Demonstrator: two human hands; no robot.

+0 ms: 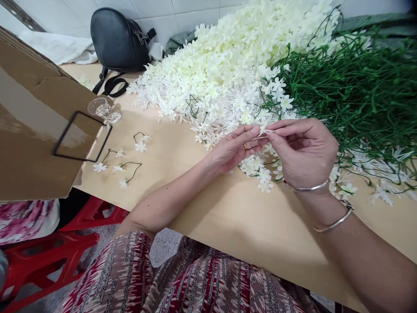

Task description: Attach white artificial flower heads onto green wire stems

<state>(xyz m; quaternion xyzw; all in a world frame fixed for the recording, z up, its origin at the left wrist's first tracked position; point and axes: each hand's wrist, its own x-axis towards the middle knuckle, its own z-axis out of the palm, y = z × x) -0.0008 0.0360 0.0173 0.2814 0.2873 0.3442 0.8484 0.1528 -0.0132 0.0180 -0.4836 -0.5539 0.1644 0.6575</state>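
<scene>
My left hand [236,148] and my right hand [301,150] meet over the table, fingertips almost touching. Between them is a small white artificial flower [263,130]. The left thumb and fingers pinch its petal side, while the right thumb and forefinger grip its thin pale stem end. Parts of the flower are covered by the fingers. Just behind the hands spreads a large heap of white artificial flowers [224,65]. A thick pile of green plastic stems [355,87] lies to the right. More white blossoms [256,167] rest on the table beneath my hands.
Several finished-looking flower sprigs [132,164] lie at left on the wooden table [195,204]. A cardboard box [35,117] stands at the left edge, near a clear plastic cup [104,109]. A black bag [119,41] leans on the tiled wall. Red stools [55,256] stand below.
</scene>
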